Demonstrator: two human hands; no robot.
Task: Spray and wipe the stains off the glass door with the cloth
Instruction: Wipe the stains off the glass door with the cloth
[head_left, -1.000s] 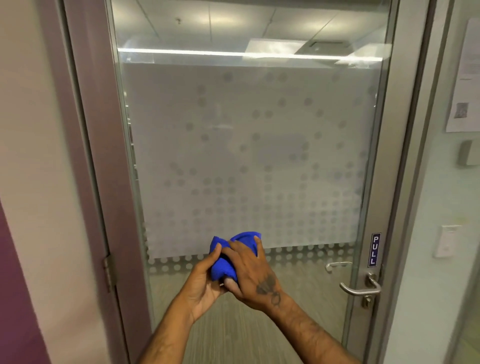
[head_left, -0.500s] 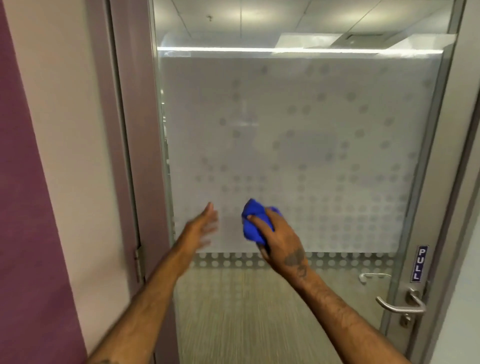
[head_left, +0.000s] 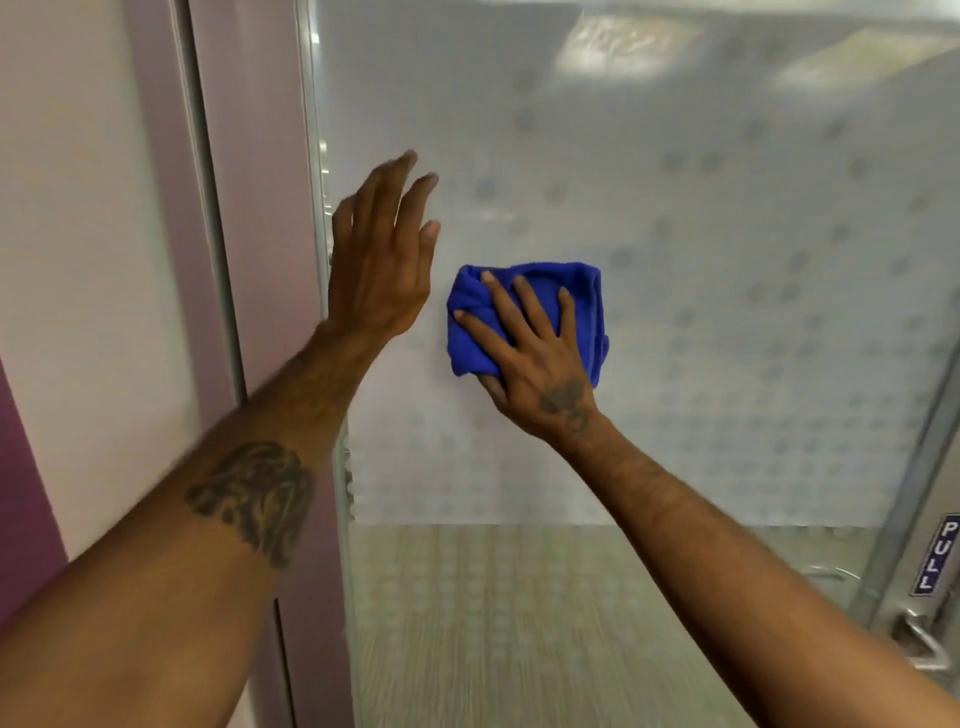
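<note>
The glass door fills most of the view, with a frosted film dotted with round spots over its upper part and clear glass below. A folded blue cloth lies flat against the frosted glass, left of the middle. My right hand presses on it with fingers spread over the cloth. My left hand is raised beside it, near the door's left edge, fingers apart and holding nothing. No spray bottle is in view.
The metal door frame runs down the left, with a pale wall beyond it. At the lower right sit a blue PULL sign and the metal door handle.
My left hand let go of the cloth and rose, open, near the door's left edge. My right hand carried the cloth up and spread it flat on the frosted glass. The camera came closer.
</note>
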